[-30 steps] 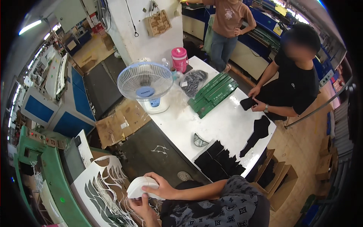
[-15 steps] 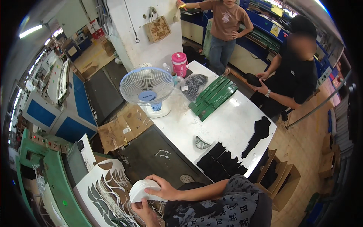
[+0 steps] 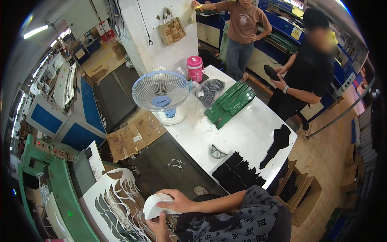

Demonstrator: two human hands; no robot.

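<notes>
Workshop floor below, by the punched white sheet's (image 3: 105, 201) right edge: left hand (image 3: 159, 226) cups under and right hand (image 3: 177, 201) clamps atop a stack of white cut pieces (image 3: 155, 203), seemingly light, floppy, best gripped at both edges.

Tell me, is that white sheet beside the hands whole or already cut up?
Cut up: the white sheet shows many curved cutout holes and thin leftover strips, dark surface showing through.

The white tabletop (image 3: 250, 133) carries a fan (image 3: 161, 94), green strips (image 3: 230, 104), black cutouts (image 3: 238, 175) and a pink jug (image 3: 195, 68).
</notes>
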